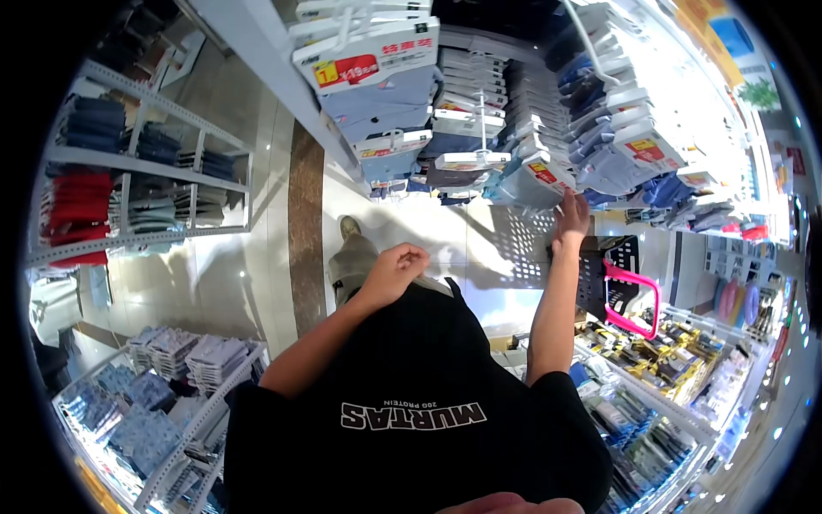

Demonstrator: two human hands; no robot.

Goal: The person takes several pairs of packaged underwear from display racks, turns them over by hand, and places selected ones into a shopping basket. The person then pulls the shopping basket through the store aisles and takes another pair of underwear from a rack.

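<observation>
Right hand raised to a hanging pack, left hand held low at the centre.
The left hand (396, 272) is held before the black shirt (411, 360), fingers loosely curled, partly open, nothing seen in them. Right of centre, the right hand (572, 223) is reached to the corner of the hanging pack (524, 184); whether it is gripped cannot be told. Beside that forearm, a black basket (591, 278) is seen, contents unclear. At upper left, folded clothes (77, 206) are stacked on shelves (145, 163).

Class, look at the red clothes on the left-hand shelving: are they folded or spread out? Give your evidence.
Folded: the red clothes sit in compact piles on the shelving, layered edges showing.
</observation>
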